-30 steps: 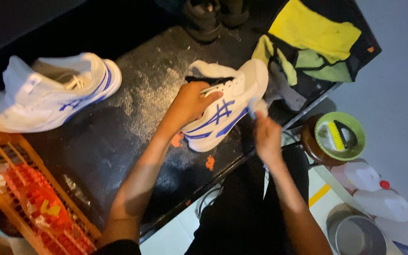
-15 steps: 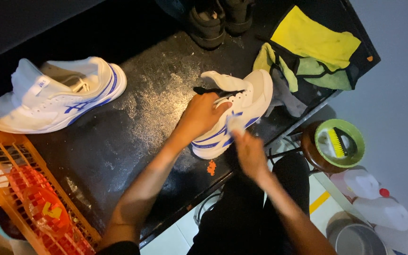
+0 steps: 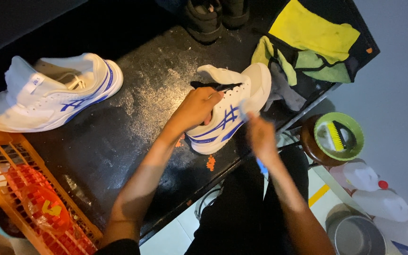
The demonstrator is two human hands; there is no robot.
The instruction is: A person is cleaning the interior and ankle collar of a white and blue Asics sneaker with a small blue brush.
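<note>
Two white sneakers with blue stripes on a speckled black table [image 3: 133, 141]: one sneaker [image 3: 48, 97] lying free at upper left, the other sneaker [image 3: 234, 113] at centre. Left hand [image 3: 194, 109] clenched over the centre sneaker's collar. Right hand [image 3: 260, 134], blurred, closed around a blue-handled brush [image 3: 262, 166] against the sneaker's side. Green bowl [image 3: 340, 137] at right, holding one yellow-bristled scrub brush [image 3: 336, 137]. Orange slatted plastic crate [image 3: 34, 198] at lower left, holding red netting. Yellow and green cloths [image 3: 312, 40] crumpled at upper right.

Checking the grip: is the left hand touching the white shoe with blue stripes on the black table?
Touching. The head view shows the left hand clasped over the white blue-striped shoe, fingers at its opening.
</note>
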